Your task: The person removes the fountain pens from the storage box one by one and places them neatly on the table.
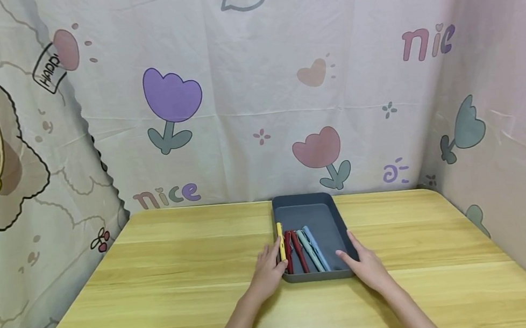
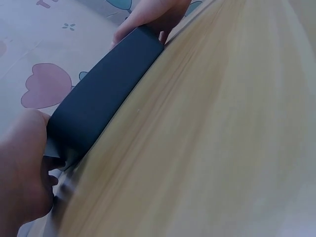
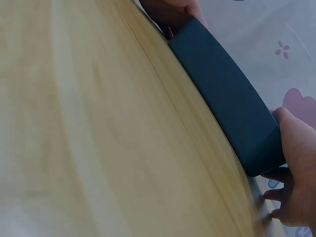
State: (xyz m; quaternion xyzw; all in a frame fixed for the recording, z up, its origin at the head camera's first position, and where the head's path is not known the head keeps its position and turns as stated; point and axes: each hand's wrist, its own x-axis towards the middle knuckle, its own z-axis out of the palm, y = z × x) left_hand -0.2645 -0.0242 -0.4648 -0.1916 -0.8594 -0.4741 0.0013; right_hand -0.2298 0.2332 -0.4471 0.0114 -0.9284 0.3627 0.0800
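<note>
A dark grey rectangular tray (image 1: 331, 234) stands on the wooden table in the head view. My left hand (image 1: 267, 273) grips its left wall near the front corner, thumb over the rim and fingers along the outside. On the opposite wall, my right hand (image 1: 371, 268) holds on with its thumb inside the rim. Pens lie lengthwise in the tray's left half: a yellow pen (image 1: 280, 240) against the wall by my left thumb, two dark red pens (image 1: 298, 252), a light green pen (image 1: 309, 250) and a light blue pen (image 1: 316, 249). Both wrist views show the tray's front wall (image 2: 106, 86) between the hands.
The light wooden table (image 1: 182, 270) extends to both sides of the tray and in front of it. A printed cloth (image 1: 243, 79) with flowers and lettering hangs behind the table's back edge and along both sides.
</note>
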